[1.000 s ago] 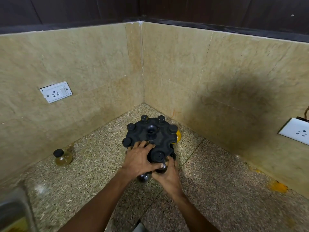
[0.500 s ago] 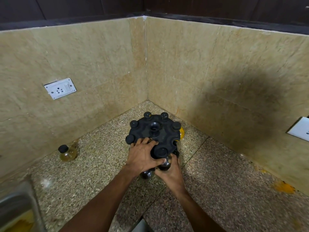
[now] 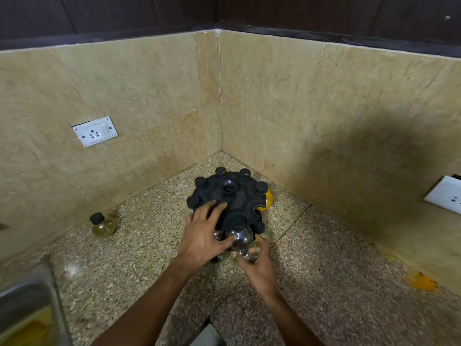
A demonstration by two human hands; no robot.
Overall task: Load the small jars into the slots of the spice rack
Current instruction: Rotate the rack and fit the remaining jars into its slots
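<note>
A round black spice rack (image 3: 230, 196) stands in the counter's corner, several black-capped jars hanging in its rim slots. My left hand (image 3: 203, 236) lies over the rack's near left edge, fingers spread on top, thumb touching a clear round jar (image 3: 240, 237) that hangs under the near slot. My right hand (image 3: 259, 264) holds that jar from below with curled fingers. A jar with yellow contents (image 3: 267, 199) shows at the rack's right side. One loose jar (image 3: 102, 224) with a black cap and pale yellow liquid stands alone by the left wall.
Speckled granite counter (image 3: 324, 270) meets tiled walls in the corner. White sockets sit on the left wall (image 3: 94, 132) and the right wall (image 3: 446, 194). A steel sink (image 3: 27, 313) is at the lower left. A yellow stain (image 3: 421, 282) marks the counter's right edge.
My left hand has slid back off the rack's top toward its near edge, uncovering the clear jar in the near slot. My right hand dropped slightly beneath that jar.
</note>
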